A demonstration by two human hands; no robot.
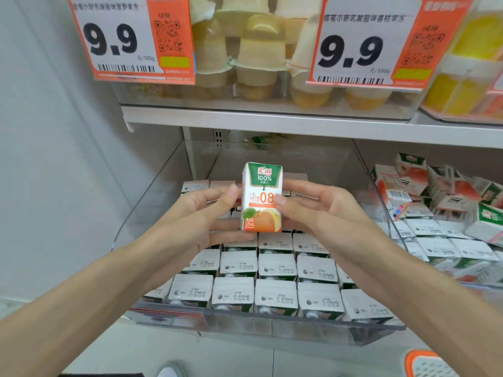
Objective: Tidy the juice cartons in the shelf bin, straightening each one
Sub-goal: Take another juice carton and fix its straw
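A white juice carton (261, 197) has a green top panel, orange band and orange fruit print.

The held carton (261, 197) partly hides the left hand (201, 213) and right hand (324, 210); price tags (119, 36) are cropped above.

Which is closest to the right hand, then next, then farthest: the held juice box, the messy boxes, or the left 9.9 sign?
1. Held juice box: touching the right hand, upright in the middle.
2. Messy boxes: in the bin on the right.
3. Left 9.9 sign: up high, far left.
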